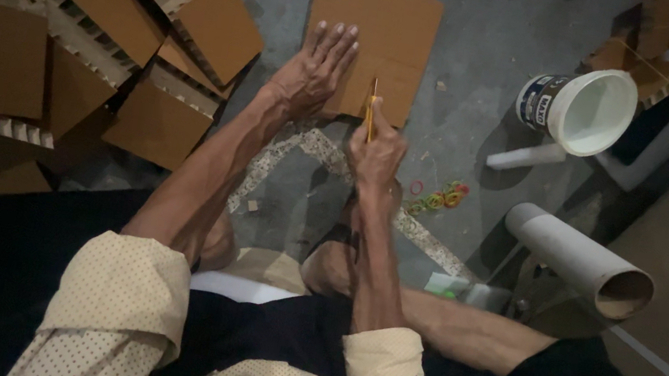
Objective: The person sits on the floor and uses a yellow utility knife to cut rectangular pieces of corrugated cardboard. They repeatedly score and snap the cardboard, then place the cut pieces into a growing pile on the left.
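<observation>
The person sits on the floor with a flat square of brown cardboard [373, 38] lying straight ahead, at twelve o'clock from the body. The left hand [312, 73] lies palm down on the sheet's near left part, fingers straight and slightly spread, gripping nothing; pressed flat like this, it pins the board against the concrete floor [479, 68] so it cannot slide. The right hand [376, 152] is curled tight around a thin yellow blade-like tool [371, 109], whose tip rests on the board at its near edge, just to the right of the left hand; the close grip keeps the tip steady on a line.

At ten o'clock a heap of cut honeycomb cardboard pieces [108, 36] lies within the left arm's reach. A white plastic bucket [584, 109] stands at two o'clock, a cardboard tube [578, 258] lies at four o'clock, and some coloured rubber bands [438, 197] lie just beside the right wrist.
</observation>
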